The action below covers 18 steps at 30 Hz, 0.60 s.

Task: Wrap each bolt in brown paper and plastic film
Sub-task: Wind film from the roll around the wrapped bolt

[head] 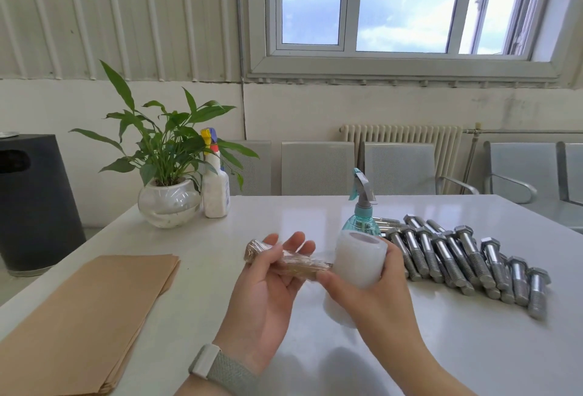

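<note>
The left hand (pixel 268 282) cradles a paper-wrapped bolt (pixel 285 260), thumb clamped over it, fingers loosely extended beneath. The right hand (pixel 375 288) has its grip around a roll of plastic film (pixel 359 258), touching the bolt's end. Both are held above the white table (pixel 441 348). Brown paper sheets (pixel 85 316) are stacked left; bare bolts (pixel 467 260) lie right. Behind: spray bottles, a potted plant (pixel 164 155), a window (pixel 400 4). The wall sign's writing is illegible.

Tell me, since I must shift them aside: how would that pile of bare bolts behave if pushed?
The bare bolts look like solid steel, so probably heavy and stiff. Round shanks on the smooth white table may roll, though hex heads should check that. Loosely piled, they would likely scatter.
</note>
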{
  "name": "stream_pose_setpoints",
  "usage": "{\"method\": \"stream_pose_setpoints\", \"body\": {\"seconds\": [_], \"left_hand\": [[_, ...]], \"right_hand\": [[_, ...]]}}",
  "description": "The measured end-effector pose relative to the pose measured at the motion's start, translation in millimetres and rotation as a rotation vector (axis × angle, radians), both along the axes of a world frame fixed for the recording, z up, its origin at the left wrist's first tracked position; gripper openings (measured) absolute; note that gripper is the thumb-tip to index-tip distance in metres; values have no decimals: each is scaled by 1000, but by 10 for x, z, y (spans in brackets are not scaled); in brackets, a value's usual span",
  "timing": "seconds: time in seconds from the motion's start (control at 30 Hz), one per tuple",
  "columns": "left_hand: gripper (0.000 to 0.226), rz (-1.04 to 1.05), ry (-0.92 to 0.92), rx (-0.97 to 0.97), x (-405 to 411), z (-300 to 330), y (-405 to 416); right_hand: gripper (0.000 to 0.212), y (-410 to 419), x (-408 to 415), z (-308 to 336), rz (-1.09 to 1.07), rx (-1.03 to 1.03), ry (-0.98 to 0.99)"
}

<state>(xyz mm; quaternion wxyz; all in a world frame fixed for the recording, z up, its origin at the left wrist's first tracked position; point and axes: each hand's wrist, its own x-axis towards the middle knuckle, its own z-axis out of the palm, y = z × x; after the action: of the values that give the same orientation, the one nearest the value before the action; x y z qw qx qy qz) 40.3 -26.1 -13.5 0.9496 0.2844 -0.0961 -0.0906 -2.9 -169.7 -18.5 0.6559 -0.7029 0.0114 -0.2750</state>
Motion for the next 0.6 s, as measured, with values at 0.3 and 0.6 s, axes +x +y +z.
{"method": "stream_pose_setpoints", "body": {"seconds": [0.3,0.6], "left_hand": [[22,474,-384,439,-19,-94,-62],[43,473,-267,448,-24,-45,-10]], "right_hand": [[44,-14,-40,24,519,439,479],[66,56,-140,-23,727,458,671]]}}
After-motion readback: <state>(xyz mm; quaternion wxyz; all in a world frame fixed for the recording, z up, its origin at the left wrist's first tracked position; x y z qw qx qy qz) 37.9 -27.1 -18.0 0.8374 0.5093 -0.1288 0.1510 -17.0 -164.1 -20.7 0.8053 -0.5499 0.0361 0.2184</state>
